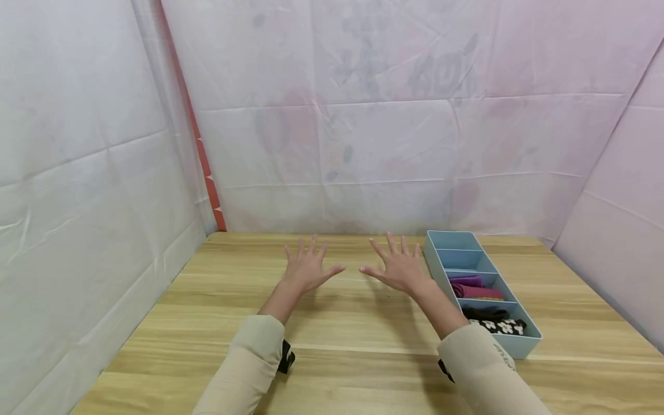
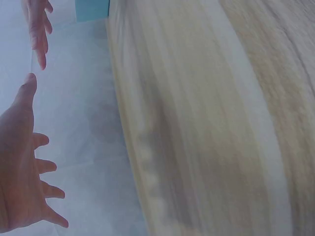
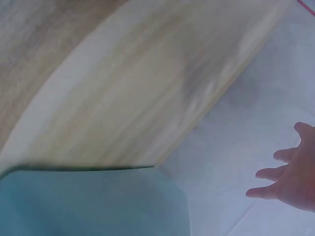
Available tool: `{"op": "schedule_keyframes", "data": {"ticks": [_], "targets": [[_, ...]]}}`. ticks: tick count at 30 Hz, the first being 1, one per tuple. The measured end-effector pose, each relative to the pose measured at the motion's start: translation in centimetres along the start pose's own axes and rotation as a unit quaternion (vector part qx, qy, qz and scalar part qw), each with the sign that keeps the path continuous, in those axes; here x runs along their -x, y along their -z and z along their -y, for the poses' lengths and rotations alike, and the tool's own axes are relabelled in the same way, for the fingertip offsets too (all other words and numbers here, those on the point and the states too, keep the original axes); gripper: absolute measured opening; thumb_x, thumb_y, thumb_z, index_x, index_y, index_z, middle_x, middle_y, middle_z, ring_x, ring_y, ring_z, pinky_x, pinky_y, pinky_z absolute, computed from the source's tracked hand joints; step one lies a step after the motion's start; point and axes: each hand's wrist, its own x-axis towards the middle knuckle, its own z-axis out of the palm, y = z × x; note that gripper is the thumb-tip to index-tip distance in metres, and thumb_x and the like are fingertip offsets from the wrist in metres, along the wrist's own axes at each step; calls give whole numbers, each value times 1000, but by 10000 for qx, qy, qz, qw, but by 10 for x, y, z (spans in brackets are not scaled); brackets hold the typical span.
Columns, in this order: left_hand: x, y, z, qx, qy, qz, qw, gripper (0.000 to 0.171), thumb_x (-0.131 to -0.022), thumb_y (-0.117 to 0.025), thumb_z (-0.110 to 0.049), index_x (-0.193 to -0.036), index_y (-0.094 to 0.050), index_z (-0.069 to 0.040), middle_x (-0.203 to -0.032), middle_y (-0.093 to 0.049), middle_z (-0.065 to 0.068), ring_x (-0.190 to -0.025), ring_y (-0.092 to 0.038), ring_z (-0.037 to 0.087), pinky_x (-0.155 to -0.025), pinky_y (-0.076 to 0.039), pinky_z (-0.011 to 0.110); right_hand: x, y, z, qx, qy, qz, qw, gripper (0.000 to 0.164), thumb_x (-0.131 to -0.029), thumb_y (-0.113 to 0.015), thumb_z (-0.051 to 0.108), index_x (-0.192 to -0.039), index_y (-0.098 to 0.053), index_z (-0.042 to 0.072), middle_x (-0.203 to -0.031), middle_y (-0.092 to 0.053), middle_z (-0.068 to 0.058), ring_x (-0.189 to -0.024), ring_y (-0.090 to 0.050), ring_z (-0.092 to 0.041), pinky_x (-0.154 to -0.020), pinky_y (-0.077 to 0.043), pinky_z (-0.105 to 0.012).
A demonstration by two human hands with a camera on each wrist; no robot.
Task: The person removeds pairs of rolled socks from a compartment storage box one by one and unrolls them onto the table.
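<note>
- Box (image 1: 524, 347), pale blue with four compartments, stands on the table (image 1: 353, 357).
- Purple cloth (image 1: 469, 280) and dark red cloth (image 1: 475, 291) lie in the box's third compartment from the far end.
- Black cloth (image 1: 485, 314) and flowered cloth (image 1: 502, 327) share the box's nearest compartment.
- Right hand (image 1: 402, 272) hovers just left of the box, fingers spread apart.
- Left hand (image 1: 305, 272) hovers farther left of the box, fingers likewise apart, gripping nothing.
- Pale sheet (image 1: 363, 155) hangs beyond the box.
</note>
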Motion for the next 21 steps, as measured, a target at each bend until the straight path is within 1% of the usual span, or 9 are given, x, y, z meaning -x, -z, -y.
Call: {"op": "schedule_keyframes", "data": {"ticks": [2, 7, 9, 12, 19, 21], "targets": [[1, 3, -3, 9, -30, -18, 10000, 82, -85, -35, -69, -147, -23, -16, -150, -13, 14, -132, -6, 45, -96, -2, 67, 1, 3, 0, 27, 15, 2, 10000, 77, -83, -48, 63, -143, -33, 17, -145, -20, -25, -127, -16, -53, -92, -9, -71], [2, 8, -11, 66, -162, -120, 9998, 83, -84, -34, -70, -147, -22, -17, -150, -11, 13, -132, -5, 44, -97, -4, 67, 3, 16, 1, 76, 33, 53, 10000, 78, -84, -47, 64, -144, -31, 16, -145, -18, -25, -127, -14, -52, -94, -7, -70], [2, 11, -15, 50, -208, -141, 9997, 83, -84, -33, -70, -147, -21, -18, -150, -11, 12, -132, -5, 44, -96, -5, 67, 5, 23, 1, 83, -11, 123, 9999, 79, -84, -45, 64, -145, -28, 17, -146, -15, -25, -128, -13, -52, -94, -5, -69], [3, 14, -22, 44, -274, -169, 9995, 83, -84, -34, -71, -147, -20, -18, -150, -12, 12, -133, -4, 43, -97, -7, 67, 10, 33, -1, 86, -93, 139, 9998, 80, -84, -43, 66, -146, -27, 17, -147, -14, -24, -128, -12, -52, -95, -5, -68], [1, 17, -42, -11, -435, -183, 9989, 84, -83, -31, -73, -148, -16, -22, -151, -9, 8, -134, -2, 40, -98, -9, 65, 27, 65, -14, 93, -227, 169, 9996, 85, -84, -40, 69, -146, -23, 14, -147, -11, -26, -128, -8, -53, -94, -4, -69], [0, 18, -47, 3, -471, -205, 9987, 84, -83, -31, -73, -148, -16, -22, -151, -8, 7, -134, -3, 39, -98, -9, 64, 33, 75, -20, 194, -229, 167, 9994, 86, -84, -39, 69, -146, -23, 12, -146, -11, -27, -127, -8, -54, -94, -5, -69]]}}
